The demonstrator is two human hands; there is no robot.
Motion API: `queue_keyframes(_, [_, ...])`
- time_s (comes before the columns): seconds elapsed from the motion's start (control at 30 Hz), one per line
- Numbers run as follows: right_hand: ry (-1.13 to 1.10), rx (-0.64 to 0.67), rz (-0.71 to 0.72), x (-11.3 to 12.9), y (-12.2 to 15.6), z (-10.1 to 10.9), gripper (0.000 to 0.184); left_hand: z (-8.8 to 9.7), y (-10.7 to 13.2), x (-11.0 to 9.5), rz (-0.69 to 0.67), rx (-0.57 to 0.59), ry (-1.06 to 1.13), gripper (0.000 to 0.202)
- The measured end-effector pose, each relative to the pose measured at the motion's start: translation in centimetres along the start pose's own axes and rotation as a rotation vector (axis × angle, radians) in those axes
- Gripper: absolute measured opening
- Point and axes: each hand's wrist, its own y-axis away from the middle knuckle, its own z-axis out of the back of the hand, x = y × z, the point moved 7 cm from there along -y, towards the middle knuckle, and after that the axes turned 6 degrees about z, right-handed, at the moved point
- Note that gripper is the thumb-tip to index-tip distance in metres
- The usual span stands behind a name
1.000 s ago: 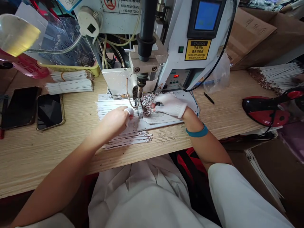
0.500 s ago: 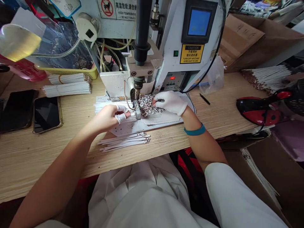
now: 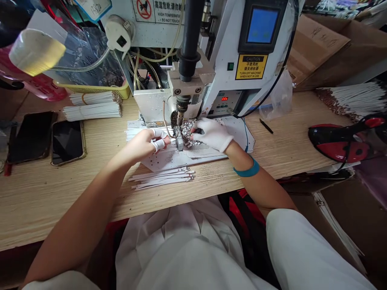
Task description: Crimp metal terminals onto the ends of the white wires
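My left hand [image 3: 144,143], with white finger cots on two fingertips, pinches a thin white strip [image 3: 169,141] and holds its end at the small metal block under the press head [image 3: 182,108] of the machine [image 3: 229,48]. My right hand [image 3: 213,133], in a white glove, rests closed on a heap of small patterned pieces [image 3: 188,133] just right of the press head. Both hands lie on a white sheet [image 3: 169,159] spread over the wooden bench. A loose fan of white strips [image 3: 163,178] lies just in front of the sheet.
Two phones [image 3: 67,141] lie at the left. Bundled white strips [image 3: 92,110] sit before a yellow basket [image 3: 117,89]. A red and black tool [image 3: 341,141] and more white strips [image 3: 353,94] are at the right, cardboard boxes [image 3: 320,44] behind. A black pen [image 3: 266,125] lies near the machine.
My left hand has moved from the strip pile up to the press head, bringing a strip with it. My right hand has shifted slightly over the patterned pieces.
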Motion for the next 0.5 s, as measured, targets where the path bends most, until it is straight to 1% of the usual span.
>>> queue_keyframes(0.1, [0.029,0.023,0.013,0.1,0.2,0.1,0.011,-0.2,-0.1,0.0,0.015,0.002,0.036,0.030])
queue_keyframes(0.13, [0.017,0.037,0.030,0.3,0.3,0.1,0.009,-0.3,-0.1,0.0,0.016,0.002,0.043,0.030])
queue_keyframes(0.2, [-0.052,0.024,0.061,0.8,0.3,0.3,0.008,-0.3,-0.1,-0.1,0.015,-0.002,0.044,0.032])
queue_keyframes(0.27, [-0.209,-0.011,0.039,0.8,0.2,0.4,0.005,-0.4,-0.2,-0.3,0.017,-0.011,0.035,0.034])
queue_keyframes(0.33, [-0.459,-0.032,-0.074,0.3,0.2,0.0,0.007,-0.5,-0.2,-0.4,0.019,-0.015,0.042,0.035])
queue_keyframes(0.4, [-0.720,-0.026,-0.200,-0.2,0.1,-0.8,0.009,-0.6,-0.4,-0.2,0.014,-0.011,0.080,0.034])
queue_keyframes(0.43, [-0.829,-0.019,-0.242,-0.1,0.1,-1.2,0.009,-0.6,-0.6,-0.1,0.014,-0.010,0.102,0.034])
queue_keyframes(0.5, [-0.985,0.011,-0.269,0.4,0.0,-1.9,0.009,-0.6,-0.9,0.3,0.010,-0.014,0.139,0.033])
